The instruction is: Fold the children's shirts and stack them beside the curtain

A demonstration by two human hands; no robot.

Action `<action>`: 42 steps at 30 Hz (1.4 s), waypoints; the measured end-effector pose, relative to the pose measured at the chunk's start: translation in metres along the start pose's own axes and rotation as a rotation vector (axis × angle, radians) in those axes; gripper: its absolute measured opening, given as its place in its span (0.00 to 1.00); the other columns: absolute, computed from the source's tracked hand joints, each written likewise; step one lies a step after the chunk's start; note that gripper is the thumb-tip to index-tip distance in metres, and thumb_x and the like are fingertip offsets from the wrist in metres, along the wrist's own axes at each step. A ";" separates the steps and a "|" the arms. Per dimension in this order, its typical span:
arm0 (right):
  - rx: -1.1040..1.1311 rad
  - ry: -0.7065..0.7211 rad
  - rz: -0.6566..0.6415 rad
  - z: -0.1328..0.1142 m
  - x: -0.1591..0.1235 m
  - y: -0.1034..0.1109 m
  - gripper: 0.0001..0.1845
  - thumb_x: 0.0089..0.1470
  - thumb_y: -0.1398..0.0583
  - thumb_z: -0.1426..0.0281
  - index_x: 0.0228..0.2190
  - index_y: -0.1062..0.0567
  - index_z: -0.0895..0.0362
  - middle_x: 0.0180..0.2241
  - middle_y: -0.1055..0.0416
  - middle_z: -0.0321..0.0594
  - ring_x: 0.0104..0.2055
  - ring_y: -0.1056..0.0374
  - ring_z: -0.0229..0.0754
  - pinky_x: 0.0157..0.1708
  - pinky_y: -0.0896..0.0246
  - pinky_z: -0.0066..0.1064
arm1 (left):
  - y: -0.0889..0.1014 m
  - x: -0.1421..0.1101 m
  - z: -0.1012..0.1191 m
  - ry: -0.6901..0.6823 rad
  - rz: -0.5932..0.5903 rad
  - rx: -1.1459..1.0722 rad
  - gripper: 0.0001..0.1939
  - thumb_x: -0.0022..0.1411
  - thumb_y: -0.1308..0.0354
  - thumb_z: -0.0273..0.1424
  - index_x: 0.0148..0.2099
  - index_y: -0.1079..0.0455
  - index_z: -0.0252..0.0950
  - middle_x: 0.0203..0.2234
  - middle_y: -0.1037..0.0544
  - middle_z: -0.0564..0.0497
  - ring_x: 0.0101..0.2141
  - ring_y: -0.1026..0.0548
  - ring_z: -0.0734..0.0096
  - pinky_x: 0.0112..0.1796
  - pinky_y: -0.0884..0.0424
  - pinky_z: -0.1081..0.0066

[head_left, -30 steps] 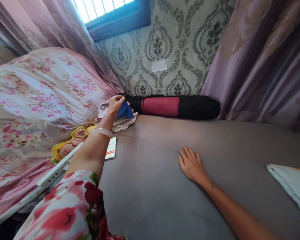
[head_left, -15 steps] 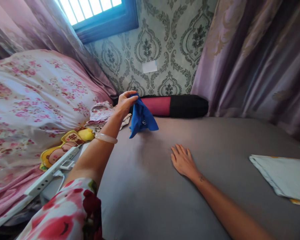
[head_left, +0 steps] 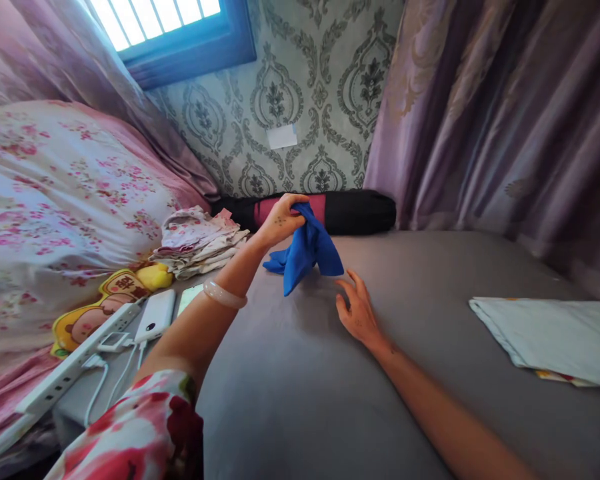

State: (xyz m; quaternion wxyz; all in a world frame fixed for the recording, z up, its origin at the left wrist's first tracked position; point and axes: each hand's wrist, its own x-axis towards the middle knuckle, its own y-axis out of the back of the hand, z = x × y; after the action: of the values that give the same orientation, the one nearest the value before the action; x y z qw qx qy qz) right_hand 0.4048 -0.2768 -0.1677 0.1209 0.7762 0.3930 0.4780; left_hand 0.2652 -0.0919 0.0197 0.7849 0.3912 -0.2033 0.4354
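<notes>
— Starting with the blue cloth [head_left: 310, 250]: hanging where?
— In front of the long black-and-pink bolster [head_left: 350, 212], near its middle, above the grey sheet [head_left: 300, 400]. Crumpled, dropping in loose folds and points. Cannot tell whether touching the sheet along the lowest edge.
— Held how?
— Pinched at the top by the left hand [head_left: 283, 220], thumb and fingers closed on the fabric, right in front of the bolster's pink band. Around that wrist, a pale bracelet [head_left: 225, 295].
— And the right hand [head_left: 359, 312]?
— Open, fingers parted and slightly bent. On the near side of the bolster's right half, close to the cloth's lower right corner but apart from it.
— Farther out?
— By the bolster's left end, a heap of pale fabrics [head_left: 200, 243]. Nearer than that end and farther left, a yellow cushion [head_left: 87, 320], a white power strip [head_left: 63, 377] with cables plugged in, and a white device [head_left: 156, 313]. Beyond those, left of the bolster, flowered bedding [head_left: 70, 200].
— To the other side?
— Well right of the bolster and nearer, a folded pale cloth [head_left: 550, 340]; behind the right end, purple curtains [head_left: 480, 120]. Above the bolster, patterned wallpaper [head_left: 275, 100].
</notes>
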 end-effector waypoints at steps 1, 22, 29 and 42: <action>0.008 -0.006 0.012 -0.001 0.001 0.001 0.18 0.57 0.49 0.70 0.49 0.30 0.55 0.61 0.49 0.48 0.63 0.49 0.49 0.59 0.48 0.48 | -0.005 -0.003 0.003 -0.005 -0.014 0.026 0.19 0.47 0.42 0.23 0.45 0.29 0.35 0.39 0.29 0.50 0.38 0.28 0.71 0.42 0.30 0.69; 0.275 -0.157 0.076 0.001 0.025 0.030 0.16 0.58 0.50 0.63 0.36 0.26 0.57 0.39 0.28 0.46 0.45 0.32 0.44 0.48 0.40 0.36 | -0.044 -0.040 0.020 0.140 0.031 -0.080 0.04 0.60 0.48 0.27 0.38 0.34 0.36 0.26 0.34 0.55 0.27 0.36 0.76 0.30 0.39 0.74; 0.319 -0.295 0.219 -0.007 0.036 0.055 0.19 0.59 0.49 0.60 0.21 0.32 0.55 0.20 0.35 0.33 0.26 0.38 0.37 0.30 0.44 0.28 | -0.044 -0.058 0.011 0.384 -0.110 -0.177 0.13 0.55 0.51 0.26 0.41 0.29 0.38 0.21 0.37 0.56 0.23 0.38 0.74 0.25 0.42 0.74; 0.512 -0.576 0.385 -0.012 0.062 0.104 0.16 0.48 0.46 0.63 0.14 0.42 0.54 0.16 0.49 0.29 0.20 0.50 0.33 0.21 0.53 0.26 | -0.064 -0.076 -0.010 0.249 -0.341 -0.415 0.11 0.50 0.38 0.28 0.39 0.24 0.38 0.37 0.27 0.50 0.40 0.30 0.70 0.43 0.35 0.69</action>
State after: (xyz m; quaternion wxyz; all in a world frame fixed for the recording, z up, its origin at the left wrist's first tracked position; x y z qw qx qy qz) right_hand 0.4605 -0.3028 -0.0624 -0.0621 0.9421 0.2969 0.1428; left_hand 0.2779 -0.1440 -0.0645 0.9288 0.1944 -0.1214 0.2912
